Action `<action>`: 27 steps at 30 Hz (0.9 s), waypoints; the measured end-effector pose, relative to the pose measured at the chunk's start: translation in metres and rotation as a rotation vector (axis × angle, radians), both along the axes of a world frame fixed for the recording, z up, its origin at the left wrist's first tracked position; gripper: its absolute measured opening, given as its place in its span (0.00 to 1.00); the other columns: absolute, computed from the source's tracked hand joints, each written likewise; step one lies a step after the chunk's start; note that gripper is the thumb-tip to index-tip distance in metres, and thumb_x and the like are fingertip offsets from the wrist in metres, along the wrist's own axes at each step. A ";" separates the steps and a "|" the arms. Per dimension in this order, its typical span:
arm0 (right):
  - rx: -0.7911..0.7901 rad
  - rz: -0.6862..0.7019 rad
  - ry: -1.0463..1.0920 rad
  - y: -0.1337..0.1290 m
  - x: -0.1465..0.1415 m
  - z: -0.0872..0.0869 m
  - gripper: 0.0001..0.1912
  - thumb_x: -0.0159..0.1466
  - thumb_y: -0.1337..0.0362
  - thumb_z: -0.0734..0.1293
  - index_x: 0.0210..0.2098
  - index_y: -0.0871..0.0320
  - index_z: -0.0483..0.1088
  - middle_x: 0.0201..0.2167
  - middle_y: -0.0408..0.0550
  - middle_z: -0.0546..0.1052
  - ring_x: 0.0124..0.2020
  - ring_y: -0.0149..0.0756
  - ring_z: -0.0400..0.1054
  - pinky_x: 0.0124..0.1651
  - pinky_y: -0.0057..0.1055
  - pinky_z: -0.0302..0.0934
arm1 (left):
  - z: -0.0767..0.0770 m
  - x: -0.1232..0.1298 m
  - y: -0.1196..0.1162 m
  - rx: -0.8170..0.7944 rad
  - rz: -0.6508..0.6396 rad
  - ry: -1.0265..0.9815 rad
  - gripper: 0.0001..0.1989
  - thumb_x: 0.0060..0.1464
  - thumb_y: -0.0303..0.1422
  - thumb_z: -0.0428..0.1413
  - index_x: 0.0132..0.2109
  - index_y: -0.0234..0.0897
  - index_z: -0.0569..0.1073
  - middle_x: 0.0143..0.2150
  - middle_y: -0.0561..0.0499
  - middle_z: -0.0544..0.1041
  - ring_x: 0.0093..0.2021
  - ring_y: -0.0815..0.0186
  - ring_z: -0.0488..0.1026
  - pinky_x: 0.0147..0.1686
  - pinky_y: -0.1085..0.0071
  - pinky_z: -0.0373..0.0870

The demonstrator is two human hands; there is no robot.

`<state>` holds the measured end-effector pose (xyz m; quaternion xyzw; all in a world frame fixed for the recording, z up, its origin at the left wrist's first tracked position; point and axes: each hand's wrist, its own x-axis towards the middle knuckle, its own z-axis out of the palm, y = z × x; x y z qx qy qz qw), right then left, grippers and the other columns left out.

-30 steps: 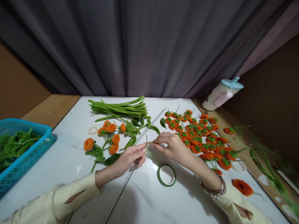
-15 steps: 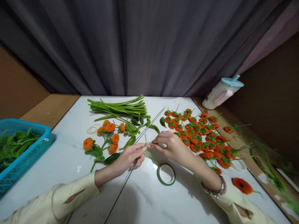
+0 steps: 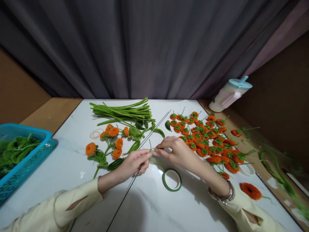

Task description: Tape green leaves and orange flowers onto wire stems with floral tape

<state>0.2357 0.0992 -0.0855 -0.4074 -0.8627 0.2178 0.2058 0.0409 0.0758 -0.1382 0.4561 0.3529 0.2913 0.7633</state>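
Above the white counter [image 3: 166,212], the left hand [image 3: 135,163] pinches a thin green stem [image 3: 150,144]; the right hand [image 3: 177,150] pinches beside it, contents unclear. Pale tape [image 3: 156,160] trails toward a green roll [image 3: 164,177]; tugging could tear it.

From my end of the feed I can read no text, label, brand, number or sign. The pale cup [image 3: 225,97] with the blue lid [image 3: 239,84] seems to carry a small dark mark low on its side, too small for me to make out; the green tape roll [image 3: 164,182] gives me nothing legible either.
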 end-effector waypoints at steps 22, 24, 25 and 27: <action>-0.081 0.083 0.146 0.000 -0.003 0.002 0.10 0.64 0.72 0.63 0.28 0.60 0.74 0.25 0.45 0.77 0.30 0.32 0.67 0.38 0.30 0.59 | 0.002 0.001 0.001 0.042 -0.010 0.022 0.17 0.59 0.41 0.52 0.46 0.31 0.71 0.14 0.63 0.58 0.12 0.78 0.48 0.12 0.81 0.46; -0.085 0.080 0.146 0.000 -0.003 0.001 0.10 0.64 0.72 0.63 0.28 0.60 0.74 0.25 0.46 0.77 0.30 0.33 0.67 0.38 0.30 0.59 | 0.002 0.001 0.000 0.043 -0.009 0.029 0.18 0.59 0.42 0.52 0.46 0.31 0.71 0.14 0.63 0.58 0.11 0.78 0.48 0.11 0.81 0.45; -0.090 0.076 0.145 0.000 -0.003 0.001 0.10 0.64 0.71 0.63 0.28 0.60 0.74 0.25 0.46 0.77 0.30 0.33 0.67 0.38 0.30 0.59 | 0.003 0.001 0.000 0.045 -0.006 0.031 0.18 0.58 0.42 0.52 0.46 0.31 0.71 0.14 0.63 0.58 0.11 0.78 0.47 0.11 0.81 0.45; -0.114 0.061 0.148 0.000 -0.004 0.002 0.10 0.64 0.70 0.63 0.28 0.61 0.74 0.26 0.47 0.77 0.30 0.33 0.68 0.38 0.30 0.60 | 0.003 0.001 -0.001 0.049 0.002 0.036 0.18 0.58 0.42 0.52 0.46 0.30 0.71 0.13 0.64 0.58 0.11 0.78 0.47 0.11 0.81 0.45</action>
